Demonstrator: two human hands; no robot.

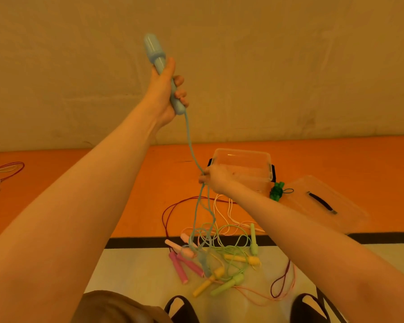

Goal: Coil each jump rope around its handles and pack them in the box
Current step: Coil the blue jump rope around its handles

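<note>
Uncoiled blue jump rope [189,145], box [243,169] open

The pale blue jump-rope handle [160,73] looks like smooth moulded plastic with a dull sheen, and its thin blue cord [191,145] reads as smooth and rubbery. The clear rectangular storage box [243,169] and its flat clear lid [324,203] are glossy see-through plastic, the lid carrying a dark matt handle strip [322,202]. The pink, yellow and green handles in the pile [219,264] have the same smooth plastic look, lying on an orange floor [103,194] with a soft satin finish below a matt, faintly blotchy wall [266,66].
</note>
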